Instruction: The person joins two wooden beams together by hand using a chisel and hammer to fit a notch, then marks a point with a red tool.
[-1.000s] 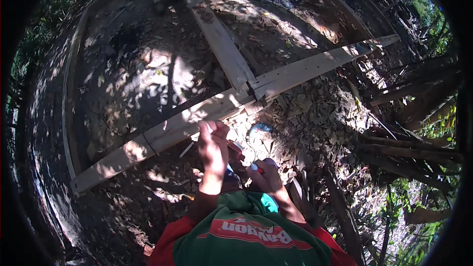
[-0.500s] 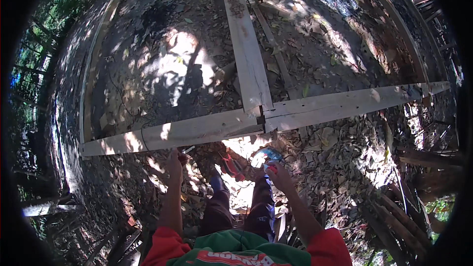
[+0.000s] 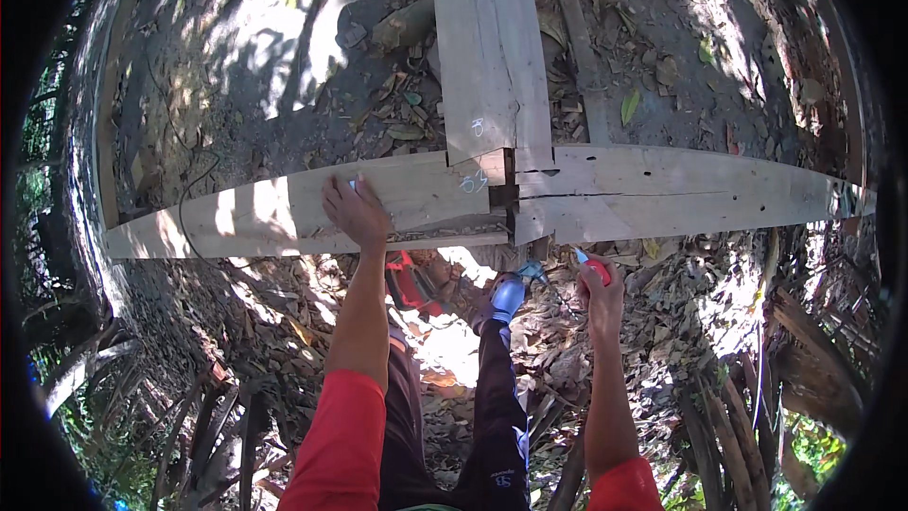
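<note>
My left hand (image 3: 359, 213) is over the left wooden board (image 3: 416, 199), its fingers closed on a small thin light-coloured stick (image 3: 354, 185), mostly hidden in the fingers. Whether the hand touches the board, I cannot tell. To the right, my right hand (image 3: 603, 301) grips a small red object (image 3: 598, 272) with a pale blue tip (image 3: 580, 254); its exact kind is unclear. This hand is just below the cracked right board (image 3: 634, 194). A long board (image 3: 492, 47) meets both boards at a notched joint with pale marks nearby.
A red tool (image 3: 409, 284) with an open frame lies on leaf litter near my feet. Beside my blue shoe (image 3: 508, 295) is a blue object (image 3: 533, 271). A dark cord (image 3: 183, 218) crosses the left board. Logs (image 3: 818, 369) are piled at the right.
My view has moved closer to the joint. My left hand has gone forward from below the board to over it. My right hand has shifted right, still holding the red object.
</note>
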`<state>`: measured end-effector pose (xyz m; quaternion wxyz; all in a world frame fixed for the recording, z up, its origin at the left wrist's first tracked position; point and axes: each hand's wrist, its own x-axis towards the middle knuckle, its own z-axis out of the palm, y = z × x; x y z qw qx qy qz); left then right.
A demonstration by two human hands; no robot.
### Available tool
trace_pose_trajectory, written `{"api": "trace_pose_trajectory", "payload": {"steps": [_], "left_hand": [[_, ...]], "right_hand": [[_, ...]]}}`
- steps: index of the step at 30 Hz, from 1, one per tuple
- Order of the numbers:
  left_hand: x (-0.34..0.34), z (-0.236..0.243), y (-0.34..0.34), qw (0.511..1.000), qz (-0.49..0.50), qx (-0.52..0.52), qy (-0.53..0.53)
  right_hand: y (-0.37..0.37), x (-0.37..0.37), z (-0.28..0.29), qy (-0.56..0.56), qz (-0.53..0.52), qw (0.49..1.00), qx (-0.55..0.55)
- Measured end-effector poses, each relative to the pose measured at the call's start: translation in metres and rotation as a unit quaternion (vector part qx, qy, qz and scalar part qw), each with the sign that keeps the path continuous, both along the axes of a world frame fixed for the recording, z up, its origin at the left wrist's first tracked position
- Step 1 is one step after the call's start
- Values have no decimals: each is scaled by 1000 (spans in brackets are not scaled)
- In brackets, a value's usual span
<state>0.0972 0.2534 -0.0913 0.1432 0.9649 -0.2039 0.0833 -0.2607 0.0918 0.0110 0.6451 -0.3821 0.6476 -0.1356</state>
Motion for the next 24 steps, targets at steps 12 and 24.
{"api": "trace_pose_trajectory", "payload": {"steps": [12,24], "left_hand": [[1,-1,4,999,35,22,16],[4,-12,3,998,33,15,42]], "right_hand": [[-60,168,-43,-133,36,984,-116],[63,252,-34,-170,179,965,93]]}}
